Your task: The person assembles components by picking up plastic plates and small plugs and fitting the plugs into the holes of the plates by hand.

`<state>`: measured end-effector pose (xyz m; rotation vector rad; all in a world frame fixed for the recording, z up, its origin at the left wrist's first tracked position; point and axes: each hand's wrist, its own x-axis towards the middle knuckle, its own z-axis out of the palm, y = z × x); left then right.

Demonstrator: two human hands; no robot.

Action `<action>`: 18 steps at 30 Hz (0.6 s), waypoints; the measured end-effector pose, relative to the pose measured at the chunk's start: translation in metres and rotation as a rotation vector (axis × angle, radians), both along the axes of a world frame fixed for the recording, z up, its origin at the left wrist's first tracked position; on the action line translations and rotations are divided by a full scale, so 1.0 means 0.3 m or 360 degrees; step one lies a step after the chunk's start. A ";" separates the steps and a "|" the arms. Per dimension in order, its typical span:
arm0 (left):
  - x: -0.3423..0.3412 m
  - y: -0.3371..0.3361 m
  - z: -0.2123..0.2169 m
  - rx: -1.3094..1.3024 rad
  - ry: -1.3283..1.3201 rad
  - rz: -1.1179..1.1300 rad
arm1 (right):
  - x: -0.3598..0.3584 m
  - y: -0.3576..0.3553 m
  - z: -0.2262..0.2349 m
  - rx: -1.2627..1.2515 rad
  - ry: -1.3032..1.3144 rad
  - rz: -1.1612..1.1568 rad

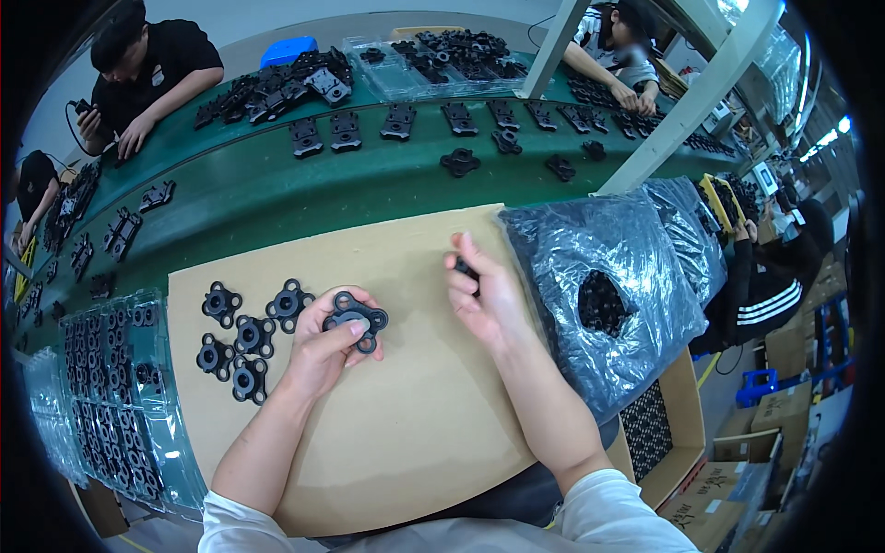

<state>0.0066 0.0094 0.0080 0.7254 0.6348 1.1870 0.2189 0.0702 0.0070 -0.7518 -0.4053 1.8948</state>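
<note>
My left hand (pixel 323 346) is closed round a black four-lobed plastic part (pixel 358 320), its thumb pressed on the round centre. The part is held above a tan cardboard sheet (pixel 406 442). To the right, my right hand (pixel 484 290) is raised with curled fingers round a small black piece (pixel 466 268), mostly hidden by them; its kind cannot be made out. Several like four-lobed parts (pixel 253 335) lie on the cardboard left of my left hand. Beside my right hand is a dark plastic bag (pixel 590 240), torn open over many small black pieces (pixel 601 304).
Beyond the cardboard runs a green conveyor belt (pixel 369 189) with rows of black parts. A clear tray (pixel 115 396) filled with parts stands at left. An open carton (pixel 678 433) sits below the bag. A pale metal post (pixel 687 101) rises at right. Several people work nearby.
</note>
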 end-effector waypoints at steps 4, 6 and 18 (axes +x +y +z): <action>-0.019 -0.002 -0.020 0.0016 0.0088 -0.0052 | 0.022 0.013 -0.003 -0.0056 0.0039 -0.0145; -0.034 -0.014 -0.032 -0.0024 0.0112 -0.0008 | 0.008 0.002 -0.005 -0.0004 -0.0002 -0.0047; -0.020 0.005 -0.038 0.0083 -0.0060 0.0001 | -0.123 -0.076 0.044 0.0088 -0.0122 0.0272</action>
